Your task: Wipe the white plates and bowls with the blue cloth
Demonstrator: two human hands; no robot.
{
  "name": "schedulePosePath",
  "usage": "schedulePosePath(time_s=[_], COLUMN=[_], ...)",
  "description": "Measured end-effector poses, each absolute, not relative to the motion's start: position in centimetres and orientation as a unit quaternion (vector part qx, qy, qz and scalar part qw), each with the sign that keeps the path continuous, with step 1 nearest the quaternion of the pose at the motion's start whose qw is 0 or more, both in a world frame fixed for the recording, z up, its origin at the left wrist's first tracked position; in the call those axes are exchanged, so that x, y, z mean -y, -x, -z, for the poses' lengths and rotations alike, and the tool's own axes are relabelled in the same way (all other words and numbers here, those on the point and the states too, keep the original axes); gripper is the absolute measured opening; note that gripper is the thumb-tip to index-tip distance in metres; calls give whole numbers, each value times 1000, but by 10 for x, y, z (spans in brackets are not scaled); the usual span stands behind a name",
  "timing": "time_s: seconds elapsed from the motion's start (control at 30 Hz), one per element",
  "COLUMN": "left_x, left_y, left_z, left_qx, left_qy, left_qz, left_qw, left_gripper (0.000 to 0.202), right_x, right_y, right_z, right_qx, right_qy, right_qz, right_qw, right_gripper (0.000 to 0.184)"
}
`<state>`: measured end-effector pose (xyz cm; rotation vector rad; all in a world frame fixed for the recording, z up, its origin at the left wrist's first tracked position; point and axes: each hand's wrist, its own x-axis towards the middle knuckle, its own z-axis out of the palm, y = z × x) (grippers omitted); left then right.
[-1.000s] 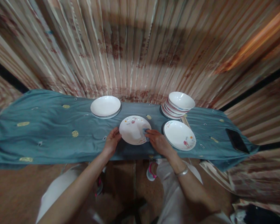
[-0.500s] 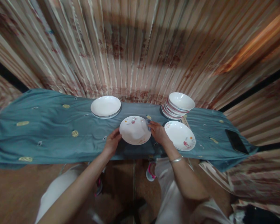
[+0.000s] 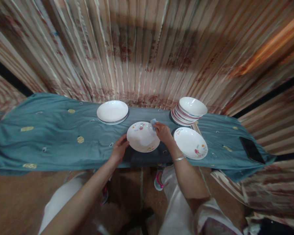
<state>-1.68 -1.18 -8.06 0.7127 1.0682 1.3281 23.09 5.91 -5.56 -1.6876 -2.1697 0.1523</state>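
Floral plate [image 3: 143,143] held at its rim, blue cloth at the far edge

The floral plate is in front of me, near the front edge of the teal tablecloth [image 3: 56,143]; whether it rests there or is slightly raised, I can't tell. My left hand [image 3: 120,148] is closed on its left rim, fingers bent around the edge. My right hand [image 3: 163,130] pinches a small light-blue cloth [image 3: 153,121] at the plate's far right rim.

I judge the plate to be glazed ceramic: stiff, moderately heavy, slick on its shiny face and liable to chip or crack if knocked. The rim looks the best hold, thumb above and fingers below, opposite sides for steadiness. The cloth seems light and limp, easily bunched between fingertips.

Beyond my right hand stands a leaning stack of bowls [image 3: 192,105] with reddish bands, nested one inside another; the top one shows its glossy white inside. Nearer, just beside my right forearm, lies a pile of flowered plates [image 3: 189,142], at least two deep. At the back left sits a stack of plain white plates [image 3: 112,111], the upper resting on those beneath.
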Motion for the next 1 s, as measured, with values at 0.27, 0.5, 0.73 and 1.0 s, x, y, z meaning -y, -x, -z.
schedulePosePath(time_s=[0.27, 0.5, 0.73, 1.0], left_x=[13, 14, 14, 15], left_y=[18, 18, 19, 19], left_z=[79, 79, 79, 79], left_qx=[-463, -460, -452, -450], left_qy=[-320, -307, -325, -326], left_qz=[-564, -567, -564, -565], left_qw=[604, 611, 610, 610], left_gripper=[55, 51, 48, 48], right_x=[-76, -74, -76, -79], right_y=[-217, -206, -196, -184], right_z=[71, 60, 59, 54], right_qx=[773, 780, 781, 797], right_qy=[588, 592, 592, 575], right_qz=[-15, -34, -32, -37], right_qw=[238, 199, 198, 182], right_gripper=[36, 38, 40, 42])
